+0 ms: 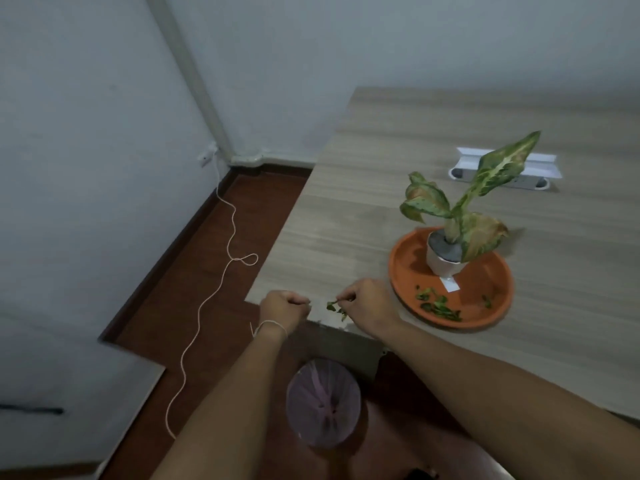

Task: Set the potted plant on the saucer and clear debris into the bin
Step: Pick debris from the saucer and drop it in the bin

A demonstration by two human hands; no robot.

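A potted plant in a small white pot stands upright on the orange saucer on the wooden table. Several green leaf bits lie in the saucer's near part. My right hand pinches a few green leaf scraps at the table's near left corner. My left hand is a closed fist beside it at the table's edge; whether it holds anything is hidden. The bin, lined with a pinkish bag, sits on the floor below my hands.
A white power strip box lies on the table behind the plant. A thin white cord trails across the dark red floor from a wall socket. Walls close in at the left and back.
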